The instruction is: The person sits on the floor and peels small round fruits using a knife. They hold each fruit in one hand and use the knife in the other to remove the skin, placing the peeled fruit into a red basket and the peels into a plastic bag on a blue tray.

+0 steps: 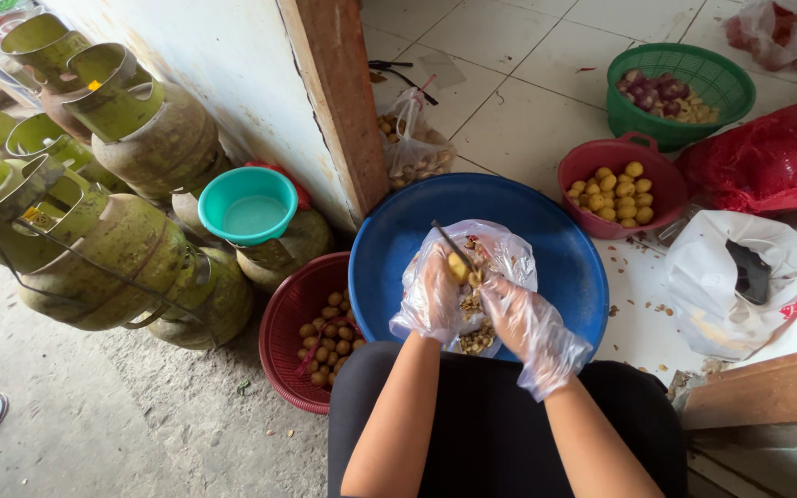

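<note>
Both my hands wear loose clear plastic gloves and meet over a big blue basin (565, 254). My left hand (431, 295) holds a small yellow peeled potato (457, 267). My right hand (528, 323) grips a knife whose thin blade (449, 242) points up-left past the potato. Under the hands, inside the basin, lies a clear plastic bag (505, 251) with brown peelings (479, 337) on it.
A red basket of unpeeled brown potatoes (320, 337) sits left of the basin, a red bowl of peeled yellow ones (615, 189) to the right. Behind are a green basket (680, 88), red and white plastic bags, green gas cylinders (103, 249) and a teal bowl (248, 205).
</note>
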